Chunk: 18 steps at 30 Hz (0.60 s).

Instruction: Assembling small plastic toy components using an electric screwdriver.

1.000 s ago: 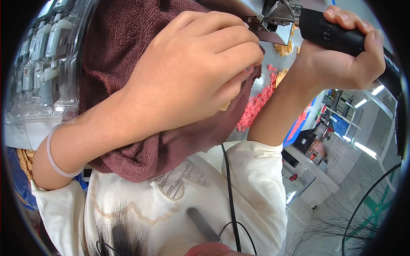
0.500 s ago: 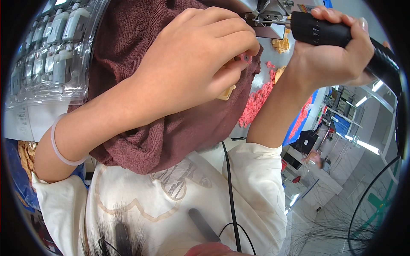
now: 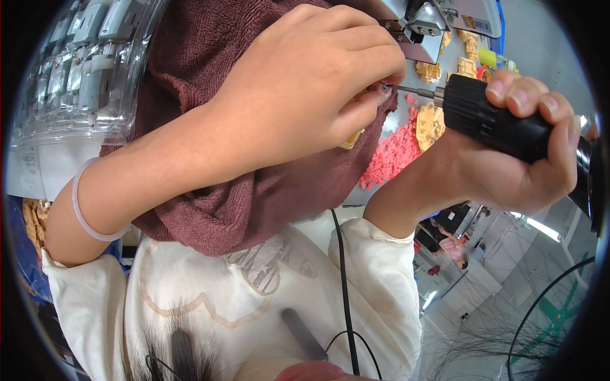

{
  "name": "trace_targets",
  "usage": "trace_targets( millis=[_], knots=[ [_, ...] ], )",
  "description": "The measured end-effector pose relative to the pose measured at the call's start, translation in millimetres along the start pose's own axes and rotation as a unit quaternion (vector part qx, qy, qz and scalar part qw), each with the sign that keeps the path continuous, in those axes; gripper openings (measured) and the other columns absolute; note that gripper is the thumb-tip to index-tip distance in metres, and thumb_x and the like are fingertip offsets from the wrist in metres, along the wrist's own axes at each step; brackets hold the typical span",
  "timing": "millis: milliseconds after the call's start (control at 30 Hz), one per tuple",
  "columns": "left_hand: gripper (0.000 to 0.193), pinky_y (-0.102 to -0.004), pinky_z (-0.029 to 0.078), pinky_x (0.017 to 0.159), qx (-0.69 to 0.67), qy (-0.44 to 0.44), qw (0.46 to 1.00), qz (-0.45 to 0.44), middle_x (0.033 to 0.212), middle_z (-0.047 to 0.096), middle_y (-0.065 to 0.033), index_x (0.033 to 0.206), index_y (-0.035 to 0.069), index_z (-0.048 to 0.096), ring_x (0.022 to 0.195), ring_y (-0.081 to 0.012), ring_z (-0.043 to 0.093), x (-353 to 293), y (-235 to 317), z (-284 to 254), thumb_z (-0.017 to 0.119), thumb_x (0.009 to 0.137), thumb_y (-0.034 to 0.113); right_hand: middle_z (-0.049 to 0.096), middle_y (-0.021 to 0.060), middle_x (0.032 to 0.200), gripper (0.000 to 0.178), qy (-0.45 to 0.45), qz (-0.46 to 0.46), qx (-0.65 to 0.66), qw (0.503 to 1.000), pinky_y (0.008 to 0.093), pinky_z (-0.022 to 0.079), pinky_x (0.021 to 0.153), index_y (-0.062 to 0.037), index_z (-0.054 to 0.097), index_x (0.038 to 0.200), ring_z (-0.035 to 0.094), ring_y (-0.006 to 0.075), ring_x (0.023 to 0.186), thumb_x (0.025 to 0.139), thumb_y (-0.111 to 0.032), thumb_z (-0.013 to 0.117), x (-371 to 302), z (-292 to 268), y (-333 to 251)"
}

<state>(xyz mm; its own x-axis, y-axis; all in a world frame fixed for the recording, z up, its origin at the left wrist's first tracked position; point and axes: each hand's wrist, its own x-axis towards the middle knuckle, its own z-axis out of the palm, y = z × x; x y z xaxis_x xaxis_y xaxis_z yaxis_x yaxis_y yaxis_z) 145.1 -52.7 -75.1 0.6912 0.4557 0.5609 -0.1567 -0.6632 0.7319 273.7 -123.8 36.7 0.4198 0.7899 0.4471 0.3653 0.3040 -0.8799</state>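
My right hand (image 3: 515,171) is wrapped round a black electric screwdriver (image 3: 492,117), held nearly level. Its thin bit points left, and the tip meets a small pinkish piece (image 3: 380,87) at my left fingertips. My left hand (image 3: 311,95) is closed, palm down, over a yellow plastic part (image 3: 351,140). Only an edge of that part shows below the fingers; the rest is hidden. Under my left hand and forearm lies a bunched maroon towel (image 3: 197,44).
A metal device (image 3: 426,22) stands at the back right. Pink small parts (image 3: 394,155) are heaped right of the towel, beside yellow plastic parts (image 3: 430,124). Clear trays of small motors (image 3: 95,82) sit at the far left. A black cable (image 3: 343,286) hangs over my shirt.
The screwdriver has come from the metal device toward me, and its bit now reaches my left fingertips. My left hand has shifted slightly right and keeps its grip.
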Motion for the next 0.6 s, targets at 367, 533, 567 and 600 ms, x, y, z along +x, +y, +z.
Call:
trace_targets(
  millis=[367, 533, 567, 600],
  knots=[
    [0.025, -0.0392, 0.045, 0.090, 0.005, 0.000, 1.000, 0.020, 0.110, 0.066, -0.0037, 0.102, 0.010, 0.064, 0.112, -0.0266, 0.059, -0.9, 2.0, -3.9, 0.072, 0.079, 0.014, 0.055, 0.0136, 0.062, 0.023, 0.018, -0.015, -0.003, 1.000, 0.0337, 0.047, 0.056, -0.0030, 0.056, 0.078, 0.055, 0.0217, 0.057, 0.081, -0.024, 0.048, -2.8, 10.6, 10.5],
    [0.025, -0.0394, 0.045, 0.091, 0.010, 0.001, 1.000, 0.020, 0.111, 0.065, -0.0039, 0.102, 0.009, 0.064, 0.112, -0.0266, 0.059, -2.2, 0.6, -3.3, 0.072, 0.079, 0.014, 0.056, 0.0140, 0.063, 0.024, 0.009, -0.057, -0.003, 0.998, 0.0340, 0.047, 0.056, -0.0028, 0.057, 0.080, 0.056, 0.0223, 0.057, 0.083, -0.024, 0.046, -5.9, 11.1, 16.4],
    [0.025, -0.0393, 0.045, 0.091, 0.011, 0.003, 1.000, 0.021, 0.111, 0.065, -0.0040, 0.102, 0.009, 0.064, 0.112, -0.0265, 0.059, -2.7, 0.9, -3.4, 0.072, 0.079, 0.014, 0.056, 0.0140, 0.063, 0.024, 0.012, -0.059, -0.001, 0.998, 0.0340, 0.047, 0.056, -0.0027, 0.057, 0.080, 0.056, 0.0223, 0.056, 0.083, -0.024, 0.046, -7.2, 11.8, 16.6],
    [0.025, -0.0393, 0.045, 0.091, 0.010, 0.002, 1.000, 0.021, 0.111, 0.065, -0.0040, 0.102, 0.009, 0.064, 0.112, -0.0265, 0.059, -2.9, 0.6, -3.6, 0.072, 0.079, 0.014, 0.056, 0.0139, 0.063, 0.024, 0.015, -0.061, 0.000, 0.998, 0.0340, 0.047, 0.056, -0.0027, 0.057, 0.080, 0.056, 0.0223, 0.056, 0.083, -0.024, 0.046, -8.4, 12.5, 16.8]
  ],
)
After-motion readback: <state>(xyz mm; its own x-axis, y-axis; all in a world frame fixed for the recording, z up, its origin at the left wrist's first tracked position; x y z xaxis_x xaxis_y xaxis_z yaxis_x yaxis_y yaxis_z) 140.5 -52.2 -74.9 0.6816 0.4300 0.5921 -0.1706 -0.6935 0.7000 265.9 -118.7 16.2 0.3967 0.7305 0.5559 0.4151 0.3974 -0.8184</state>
